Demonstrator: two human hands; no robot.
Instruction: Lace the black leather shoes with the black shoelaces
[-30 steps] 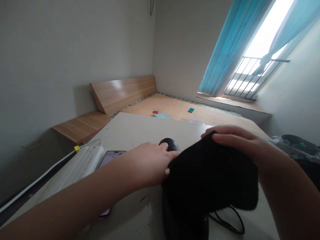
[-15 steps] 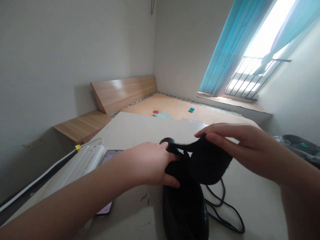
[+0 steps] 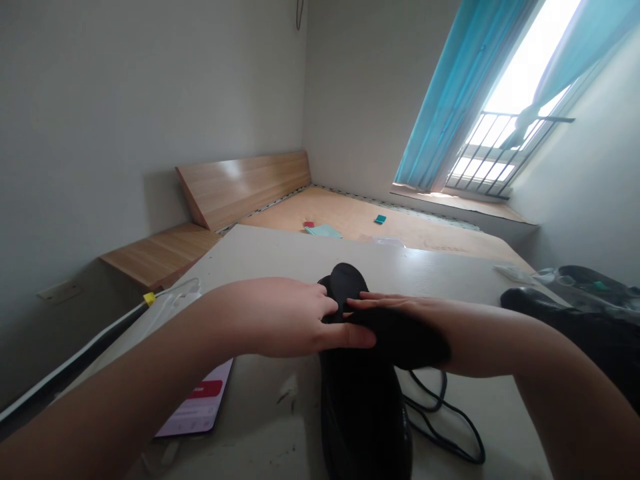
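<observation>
A black shoe (image 3: 367, 413), smooth and shiny at its side, stands on the white table in front of me. Above it is a flat black piece with rounded ends, which looks like an insole (image 3: 413, 337). My left hand (image 3: 280, 317) grips it from the left, the thumb stretched across its face and the fingers curled at its edge. From the right comes my right hand (image 3: 425, 317), its fingers reaching over the middle of the insole; its thumb is hidden behind the near end. A black cord (image 3: 450, 420) lies looped beside the shoe.
On the left lie a phone (image 3: 200, 407) with a lit screen and a white cable (image 3: 75, 370). Another shiny black shoe (image 3: 525, 307) is at the right, near plastic bags (image 3: 590, 280). Beyond the table is a bed (image 3: 340, 203) with small papers and a wooden headboard (image 3: 245, 187).
My right hand has moved left and down, bringing the insole closer to my left hand. More of its far rounded end shows. The black shoe at the right has come into view.
</observation>
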